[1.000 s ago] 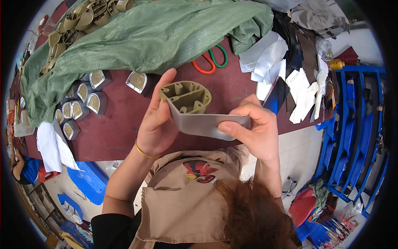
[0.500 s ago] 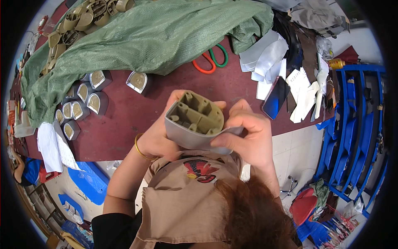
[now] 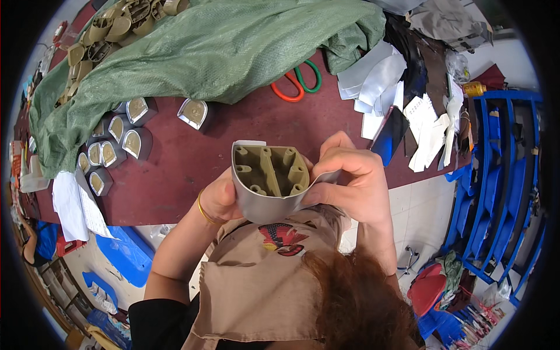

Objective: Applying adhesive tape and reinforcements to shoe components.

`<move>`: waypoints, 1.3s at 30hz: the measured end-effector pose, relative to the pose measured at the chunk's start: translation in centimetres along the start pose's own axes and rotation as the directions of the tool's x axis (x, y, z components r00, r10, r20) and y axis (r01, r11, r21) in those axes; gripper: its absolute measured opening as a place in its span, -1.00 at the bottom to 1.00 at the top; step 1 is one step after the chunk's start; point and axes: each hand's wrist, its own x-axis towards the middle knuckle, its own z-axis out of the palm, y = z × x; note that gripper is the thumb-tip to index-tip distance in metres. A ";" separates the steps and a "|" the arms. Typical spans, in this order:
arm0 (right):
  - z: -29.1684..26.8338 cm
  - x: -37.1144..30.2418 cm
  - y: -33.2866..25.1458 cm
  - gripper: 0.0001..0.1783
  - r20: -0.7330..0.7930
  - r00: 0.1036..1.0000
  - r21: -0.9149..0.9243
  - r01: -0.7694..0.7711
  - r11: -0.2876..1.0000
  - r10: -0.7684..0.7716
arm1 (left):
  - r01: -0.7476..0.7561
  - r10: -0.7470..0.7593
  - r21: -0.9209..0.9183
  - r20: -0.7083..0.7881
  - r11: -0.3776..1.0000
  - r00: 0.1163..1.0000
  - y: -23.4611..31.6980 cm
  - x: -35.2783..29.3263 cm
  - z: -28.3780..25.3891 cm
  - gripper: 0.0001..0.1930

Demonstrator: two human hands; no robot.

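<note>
A hollow olive plastic shoe heel (image 3: 272, 169), D-shaped with ribs and posts inside, is held above the table's near edge. My left hand (image 3: 219, 197) is closed round its left side, and some of its fingers are hidden behind the heel. A silver-grey covering sheet (image 3: 262, 205) lies against the heel's curved outer wall. At the heel's right corner, my right hand (image 3: 354, 179) pinches the loose end of that sheet between thumb and fingers. Several finished-looking grey-covered heels (image 3: 137, 144) stand in a group at the left, and one covered heel (image 3: 193, 113) stands apart from them.
A green woven sack (image 3: 221, 55) spreads over the far table, with bare olive heels (image 3: 119, 28) at its upper left. Scissors with red and green handles (image 3: 289, 88) poke from under it. To the right lie grey sheet pieces (image 3: 376, 76), a phone (image 3: 389, 137) and white paper scraps (image 3: 429, 137).
The heel has turned and tipped in my left hand, its hollow face now squarer to view. My right hand has shifted slightly right, still pinching the sheet's end.
</note>
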 end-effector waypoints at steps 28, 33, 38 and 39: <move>2.5 1.9 0.7 -0.88 -0.296 0.886 -0.411 0.219 0.885 -0.357 | -0.121 0.104 -0.033 -0.309 0.992 0.945 -2.7 3.6 3.2 -0.38; 0.7 2.8 1.1 -0.83 -0.127 0.942 0.681 -0.145 0.718 0.310 | -0.186 0.138 -0.112 -0.342 0.976 0.930 -4.0 2.1 2.4 -0.27; 2.0 1.1 2.8 -0.74 -0.402 0.910 0.402 0.076 0.912 0.101 | -0.185 0.133 -0.157 -0.292 0.970 0.947 -2.5 2.7 1.4 -0.38; 1.9 1.0 2.4 -0.73 -0.373 0.927 0.393 0.134 0.910 0.024 | -0.185 0.131 -0.170 -0.288 0.968 0.949 -2.4 2.6 1.5 -0.40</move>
